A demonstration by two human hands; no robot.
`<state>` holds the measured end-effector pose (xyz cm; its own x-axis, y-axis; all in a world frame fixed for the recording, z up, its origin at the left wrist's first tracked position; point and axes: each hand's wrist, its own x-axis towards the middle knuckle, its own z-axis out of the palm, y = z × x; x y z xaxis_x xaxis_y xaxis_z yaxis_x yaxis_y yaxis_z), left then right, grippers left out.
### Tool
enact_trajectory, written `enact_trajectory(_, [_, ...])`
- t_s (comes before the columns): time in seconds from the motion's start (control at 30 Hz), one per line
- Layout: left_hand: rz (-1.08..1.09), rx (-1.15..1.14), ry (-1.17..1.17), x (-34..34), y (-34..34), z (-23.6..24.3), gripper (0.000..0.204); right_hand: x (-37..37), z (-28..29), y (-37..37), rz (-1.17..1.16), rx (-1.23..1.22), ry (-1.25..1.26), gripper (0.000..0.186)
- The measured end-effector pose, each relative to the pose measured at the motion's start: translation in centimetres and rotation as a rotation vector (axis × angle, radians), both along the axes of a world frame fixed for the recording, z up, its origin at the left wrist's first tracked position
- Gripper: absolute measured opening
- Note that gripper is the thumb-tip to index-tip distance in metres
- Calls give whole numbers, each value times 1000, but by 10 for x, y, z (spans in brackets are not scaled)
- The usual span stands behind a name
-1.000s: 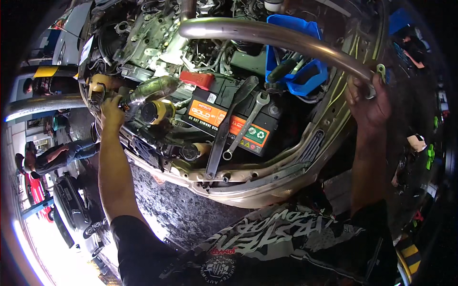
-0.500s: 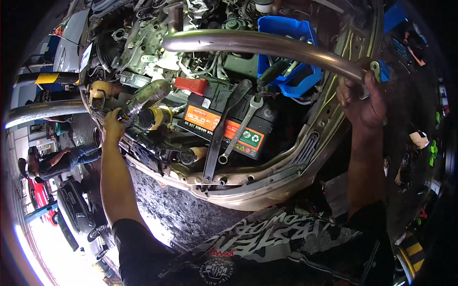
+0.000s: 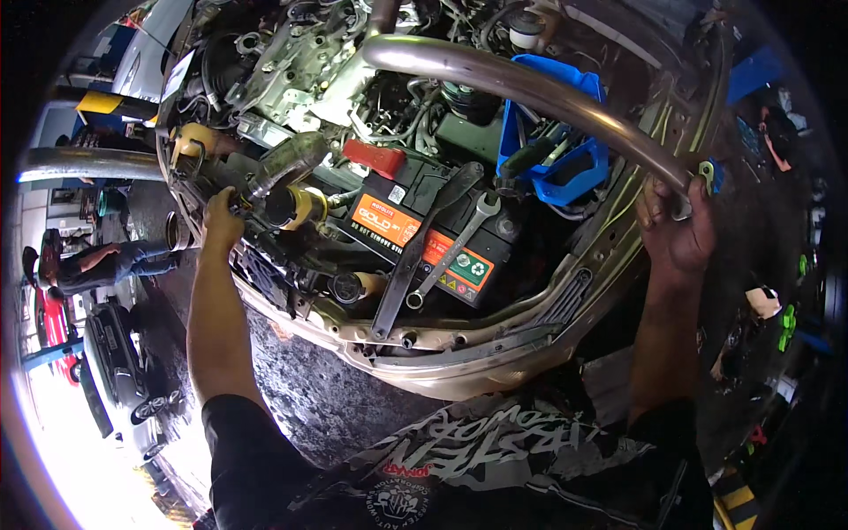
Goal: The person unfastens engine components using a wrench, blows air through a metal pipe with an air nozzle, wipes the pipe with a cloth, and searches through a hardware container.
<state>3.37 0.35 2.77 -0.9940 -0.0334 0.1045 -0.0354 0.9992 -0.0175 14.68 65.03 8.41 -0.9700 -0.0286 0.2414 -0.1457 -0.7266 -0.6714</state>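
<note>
A thick, bent metal pipe [image 3: 539, 93] crosses above the engine bay, its bend over the engine. At the pipe's right end, beside a small flange with a hole [image 3: 706, 172], my right hand [image 3: 678, 228] has its fingers curled round it. My left hand [image 3: 223, 221] is closed at the front left of the bay, by a dark hose; what its fingers hold is hidden. Between my hands sits a car battery [image 3: 382, 217] with an orange label. A flat black bar [image 3: 413, 265] and a combination wrench [image 3: 450, 256] lie across it.
A blue plastic tray [image 3: 570, 181] with tools stands in the bay behind the battery. The car's front frame [image 3: 477, 355] curves between me and the engine. Thick metal posts [image 3: 88, 164] stand at left. Farther left are a person [image 3: 88, 263] and parked cars [image 3: 119, 362].
The whole view has shifted slightly. The pipe's bend has moved right and up in the picture, while its held end has dropped a little. Both hands keep their grip.
</note>
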Motion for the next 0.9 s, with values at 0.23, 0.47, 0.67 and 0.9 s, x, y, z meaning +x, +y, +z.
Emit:
enact_trajectory(0.23, [66,-2,51,14,11,11,60,-1,-1,1,-42,-16,-49,31])
enact_trajectory(0.47, [131,-22,100,34,17,37,65,-1,5,-5,-81,-4,-101,31])
enact_trajectory(0.67, [150,197,416,93,80,71,50,-1,1,-2,-132,133,-238,32])
enact_trajectory(0.9, [46,1883,62,209,269,67,56,22,-7,-22,196,191,-131,28])
